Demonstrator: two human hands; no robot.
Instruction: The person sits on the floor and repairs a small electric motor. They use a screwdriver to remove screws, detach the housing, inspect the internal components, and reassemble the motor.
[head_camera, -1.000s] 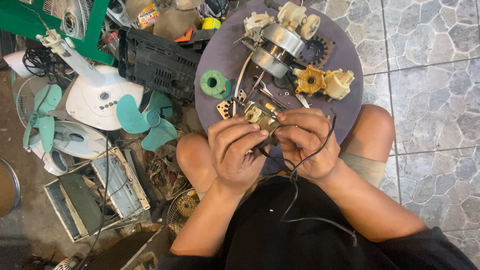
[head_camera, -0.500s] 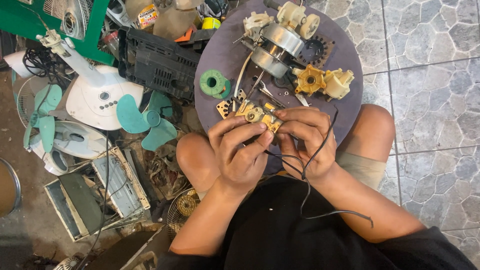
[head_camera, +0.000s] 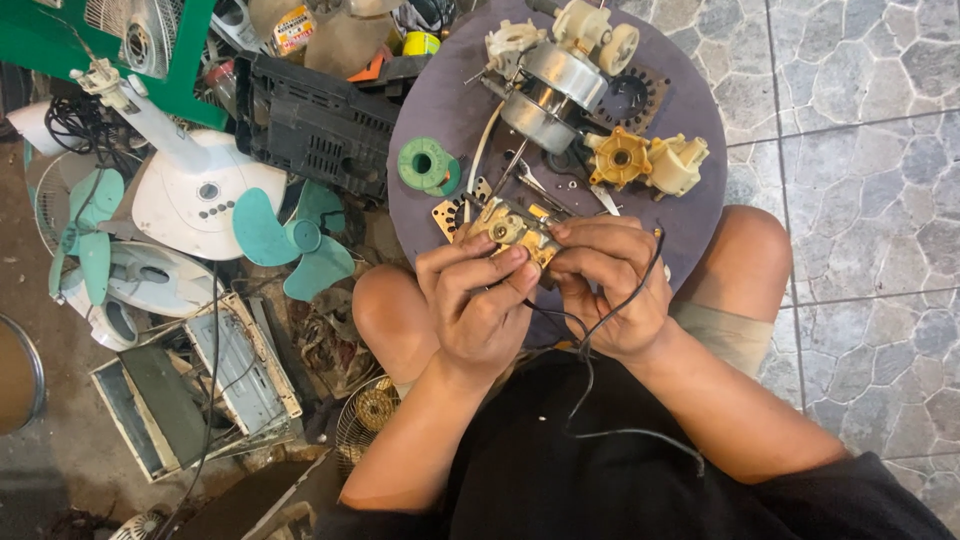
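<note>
Head view: a round purple-grey board (head_camera: 440, 110) is seen resting over the knees, above a floor of grey stone-patterned tiles (head_camera: 850, 120), with fan parts heaped to the left. A small brass-coloured mechanism (head_camera: 510, 230) is gripped at the board's near edge, between the left hand (head_camera: 480, 300) and the right hand (head_camera: 605, 285); fingers of both are curled tightly around it. A thin black wire (head_camera: 600, 320) is looped over the right hand. A metal motor (head_camera: 545, 90), a green spool (head_camera: 425, 165) and cream plastic gear housings (head_camera: 650, 160) are laid further up the board.

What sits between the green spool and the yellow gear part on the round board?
In the head view, between the green spool and yellow gear part lie a white wire, small metal tools, and the silver motor's lower edge.
</note>
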